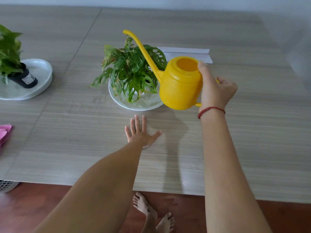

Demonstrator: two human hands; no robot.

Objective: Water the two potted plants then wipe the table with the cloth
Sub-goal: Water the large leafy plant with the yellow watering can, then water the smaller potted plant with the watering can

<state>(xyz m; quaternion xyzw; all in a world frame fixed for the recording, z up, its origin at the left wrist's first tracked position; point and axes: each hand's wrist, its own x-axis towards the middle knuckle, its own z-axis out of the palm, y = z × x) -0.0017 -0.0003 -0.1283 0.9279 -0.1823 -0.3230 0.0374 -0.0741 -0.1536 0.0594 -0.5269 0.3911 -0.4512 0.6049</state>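
Observation:
My right hand (214,89) grips the handle of a yellow watering can (180,84), held upright in the air beside the middle plant. Its long spout rises up and to the left over the leaves. That plant (129,69) has holed green leaves and stands in a white dish (143,105); its pot is hidden by foliage. My left hand (140,132) lies flat on the table in front of the dish, fingers spread, holding nothing. A second plant (10,52) in a black pot (25,78) stands in a white dish (42,78) at the far left. A pink cloth (5,132) lies at the left edge.
A white folded strip (186,52) lies on the table (84,148) behind the watering can. The table's front edge runs across the lower part of the view, with red-brown floor and bare feet (154,214) below. A white grilled object (6,185) shows at the lower left.

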